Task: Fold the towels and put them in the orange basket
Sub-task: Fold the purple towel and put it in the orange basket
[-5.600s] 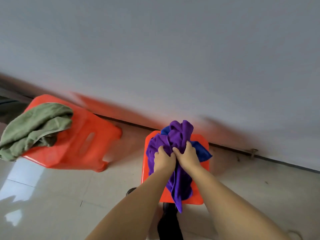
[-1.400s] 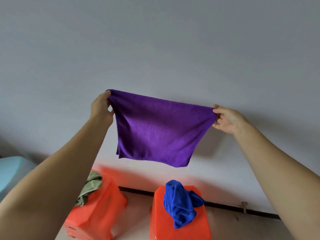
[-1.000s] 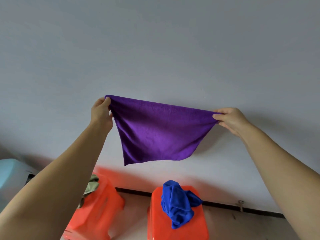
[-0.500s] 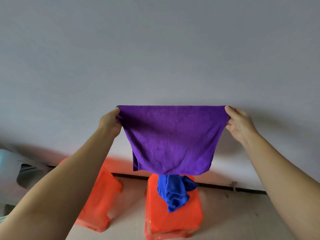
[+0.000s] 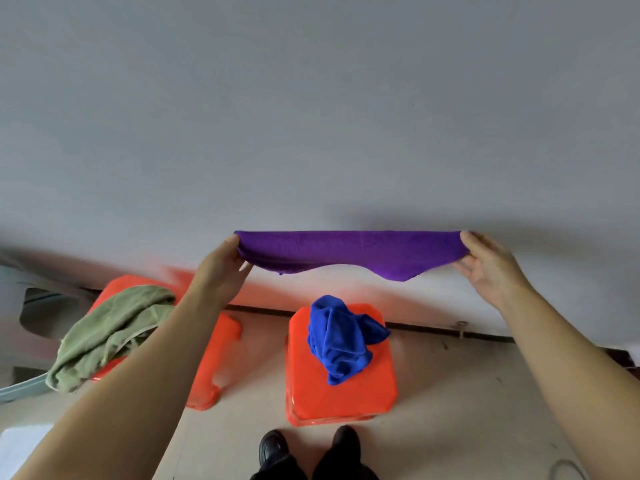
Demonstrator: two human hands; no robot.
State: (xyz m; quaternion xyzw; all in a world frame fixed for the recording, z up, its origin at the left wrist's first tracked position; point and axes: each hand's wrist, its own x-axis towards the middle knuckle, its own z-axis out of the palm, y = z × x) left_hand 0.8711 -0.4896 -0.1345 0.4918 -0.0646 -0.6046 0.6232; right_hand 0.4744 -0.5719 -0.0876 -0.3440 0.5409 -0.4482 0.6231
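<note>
Towels number three: a purple towel [image 5: 349, 251] stretched flat in the air, its ends pinched by the left hand [image 5: 221, 268] at nine o'clock and the right hand [image 5: 491, 268] at three, a blue towel [image 5: 341, 336] bunched on one orange stool [image 5: 341, 393], and a green towel [image 5: 110, 334] spilling over the edge of a second orange stool [image 5: 207, 368] at eight o'clock. Bare floor [image 5: 450, 393] lies open to the right; two black shoes [image 5: 308, 448] stand at six

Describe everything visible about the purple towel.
The purple towel is a soft, fuzzy cloth of solid purple, stretched level in the air before a pale wall. The left hand pinches its left end, the right hand its right. Its lower edge sags unevenly, lowest near the right. It hangs above the blue towel, touching nothing else.
</note>
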